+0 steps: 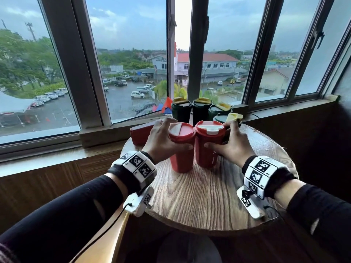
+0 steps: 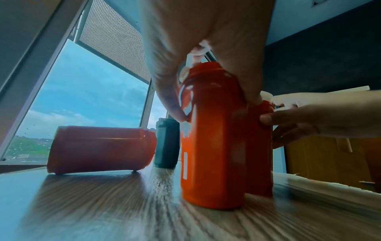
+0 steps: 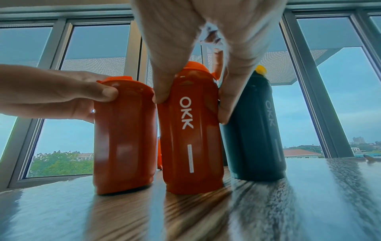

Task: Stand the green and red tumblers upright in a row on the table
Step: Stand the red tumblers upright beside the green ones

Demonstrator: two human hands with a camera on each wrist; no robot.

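Observation:
Two red tumblers stand upright side by side at the middle of the round wooden table (image 1: pixel 209 196). My left hand (image 1: pixel 171 135) grips the left red tumbler (image 1: pixel 181 152) (image 2: pixel 212 146) just below its lid. My right hand (image 1: pixel 226 137) grips the right red tumbler (image 1: pixel 209 149) (image 3: pixel 191 138), marked OKK, thumb on one side and fingers on the other. A third red tumbler (image 1: pixel 141 132) (image 2: pixel 101 150) lies on its side at the back left. Several green tumblers with yellow lids (image 1: pixel 201 109) stand upright behind, the nearest one (image 3: pixel 257 130) right beside my right fingers.
The table stands against a wooden window sill (image 1: pixel 106 133) under tall windows. Bare wood lies between the red tumblers and the table's front edge (image 1: pixel 209 226). A dark wall (image 1: pixel 313 139) is at the right.

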